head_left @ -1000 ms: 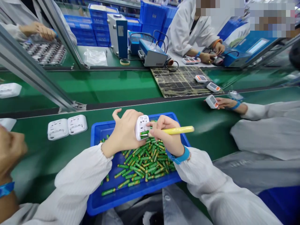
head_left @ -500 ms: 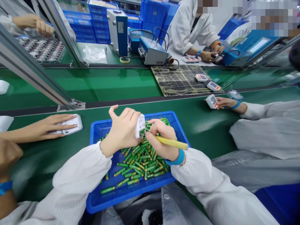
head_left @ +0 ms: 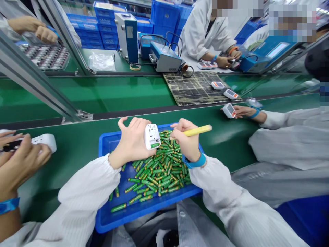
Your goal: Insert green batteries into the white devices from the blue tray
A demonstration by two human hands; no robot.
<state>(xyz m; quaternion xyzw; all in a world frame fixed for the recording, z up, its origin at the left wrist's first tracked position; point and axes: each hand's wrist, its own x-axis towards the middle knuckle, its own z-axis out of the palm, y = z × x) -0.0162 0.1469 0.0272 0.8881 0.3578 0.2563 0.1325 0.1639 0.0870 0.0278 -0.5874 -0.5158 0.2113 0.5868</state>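
My left hand (head_left: 135, 137) grips a small white plastic device (head_left: 152, 134) by its side, its back turned toward me. A green battery (head_left: 155, 145) lies in the slot at the device's lower end. In my right hand (head_left: 187, 139) is a slim yellow-handled tool (head_left: 197, 130), pinched like a pen; its thin tip points left, a little apart from the device. Below both hands sits a blue tray (head_left: 102, 219) with a heap of green batteries (head_left: 164, 171) with gold-coloured ends.
At the left, a co-worker's hands (head_left: 28, 157) hold another white device (head_left: 45, 142). On the right a co-worker's hand (head_left: 243, 111) holds a white-and-orange device (head_left: 228, 110). Beyond the belt are a dark mat (head_left: 190, 89), a metal post (head_left: 64, 99) and a blue-grey machine (head_left: 166, 56).
My right hand and its tool have moved right and up, away from the device. The device now faces me more fully. The left co-worker's device has been lifted and moved left.
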